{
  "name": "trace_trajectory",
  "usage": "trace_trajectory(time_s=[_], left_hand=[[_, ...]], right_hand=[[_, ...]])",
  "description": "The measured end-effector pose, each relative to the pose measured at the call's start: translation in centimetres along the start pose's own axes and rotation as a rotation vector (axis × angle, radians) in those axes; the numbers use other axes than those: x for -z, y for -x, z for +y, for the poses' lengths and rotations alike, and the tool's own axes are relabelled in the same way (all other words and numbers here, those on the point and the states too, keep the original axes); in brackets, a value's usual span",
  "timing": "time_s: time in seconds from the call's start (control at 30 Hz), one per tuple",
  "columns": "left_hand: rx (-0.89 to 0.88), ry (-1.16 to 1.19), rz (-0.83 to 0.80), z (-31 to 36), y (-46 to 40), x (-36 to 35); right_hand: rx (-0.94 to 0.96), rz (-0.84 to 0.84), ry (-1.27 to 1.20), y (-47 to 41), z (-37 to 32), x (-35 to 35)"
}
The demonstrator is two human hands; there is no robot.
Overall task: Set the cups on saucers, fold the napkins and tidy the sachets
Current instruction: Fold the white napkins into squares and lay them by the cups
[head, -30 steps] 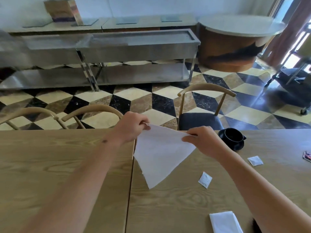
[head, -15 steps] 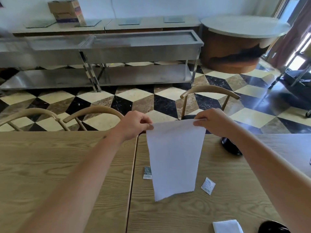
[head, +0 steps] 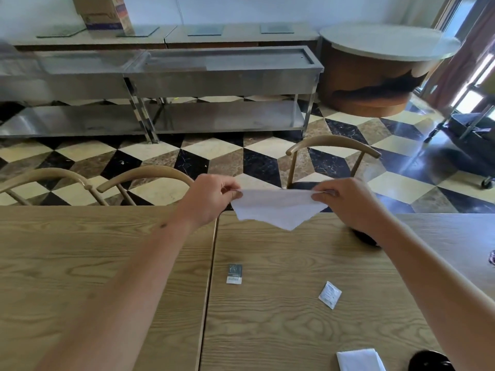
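A white napkin (head: 278, 207) is stretched in the air above the far edge of the wooden table (head: 281, 317). My left hand (head: 211, 196) pinches its left corner and my right hand (head: 348, 199) pinches its right corner. Its loose lower part hangs short, down to a point. On the table lie a dark sachet (head: 234, 273) and a white sachet (head: 330, 294). A folded white napkin (head: 359, 360) sits at the near edge beside a black cup (head: 431, 361). Another black piece of crockery (head: 365, 238) shows partly behind my right forearm.
Curved wooden chair backs (head: 144, 175) stand at the table's far side, and one more chair (head: 332, 145) on the right. Steel serving counters (head: 219, 73) and a round table (head: 388, 41) stand across the checkered floor. A small dark object (head: 491, 257) peeks in at the right edge.
The napkin was turned from a slanted hold to hang full length from both top corners, then its hanging part shortened as my hands spread and rose. The dark sachet came into view.
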State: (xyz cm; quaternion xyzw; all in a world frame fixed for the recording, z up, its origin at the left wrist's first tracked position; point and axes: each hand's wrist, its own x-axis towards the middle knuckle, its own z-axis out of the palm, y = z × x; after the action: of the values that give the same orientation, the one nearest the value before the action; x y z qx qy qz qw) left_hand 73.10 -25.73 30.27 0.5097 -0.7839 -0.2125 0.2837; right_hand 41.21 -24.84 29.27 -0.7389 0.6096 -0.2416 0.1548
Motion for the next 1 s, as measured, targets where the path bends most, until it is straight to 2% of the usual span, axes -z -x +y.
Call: trace_trajectory(time_s=[0.1,0.17,0.27,0.4,0.5,0.63,1.0], left_hand=[[0.011,-0.042,-0.124,-1.2,4.4,-2.1],[0.068,-0.06,-0.258,-2.4,7.6,-4.2],[0.194,-0.022,-0.493,-4.2,11.9,-7.9],[0.325,0.018,-0.762,-5.9,16.4,-12.3],[0.374,0.023,-0.863,-6.6,18.3,-14.3],[0.419,0.027,-0.812,-7.2,18.3,-15.1],[0.548,0.095,-0.416,-10.8,11.5,-15.2]], right_hand=[[0.023,-0.085,0.033,4.4,0.2,-2.3],[-0.03,-0.18,0.036,7.5,1.0,-4.5],[-0.151,-0.409,0.012,12.2,2.6,-8.5],[-0.218,-0.746,0.062,17.1,4.1,-13.1],[-0.25,-0.833,0.055,19.1,4.8,-14.9],[-0.306,-0.793,0.038,18.4,4.9,-15.3],[-0.392,-0.544,-0.051,9.6,6.1,-15.8]])
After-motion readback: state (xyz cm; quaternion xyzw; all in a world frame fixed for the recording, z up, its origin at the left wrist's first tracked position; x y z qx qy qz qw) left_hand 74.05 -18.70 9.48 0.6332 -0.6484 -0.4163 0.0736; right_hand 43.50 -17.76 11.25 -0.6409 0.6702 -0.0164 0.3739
